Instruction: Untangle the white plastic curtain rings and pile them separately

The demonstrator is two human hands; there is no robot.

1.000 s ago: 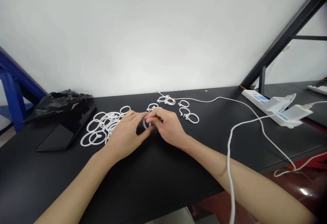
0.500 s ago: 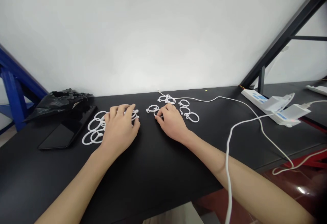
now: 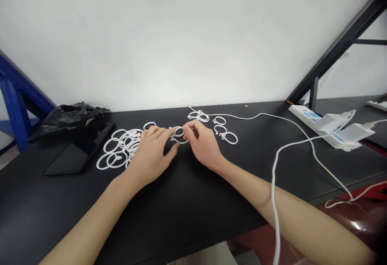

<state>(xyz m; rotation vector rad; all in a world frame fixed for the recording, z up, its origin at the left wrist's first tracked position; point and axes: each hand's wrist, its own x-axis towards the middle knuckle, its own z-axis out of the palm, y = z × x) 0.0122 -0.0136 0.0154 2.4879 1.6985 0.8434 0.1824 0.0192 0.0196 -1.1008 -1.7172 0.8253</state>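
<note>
A white, thin, round, plastic-looking ring (image 3: 179, 136) sits at frame centre, edge pinched by the right hand (image 3: 204, 144). The left hand (image 3: 150, 152) alongside has thumb and fingers spread. Slack pinching could drop the ring; dragging the left palm could scatter the white ring pile (image 3: 133, 133), centre-left.

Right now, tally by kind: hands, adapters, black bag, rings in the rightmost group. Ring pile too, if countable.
Hands: 2
Adapters: 2
Bag: 1
Rightmost rings: 3
Total: 8
Ring pile: too tangled to count, left out.
</note>
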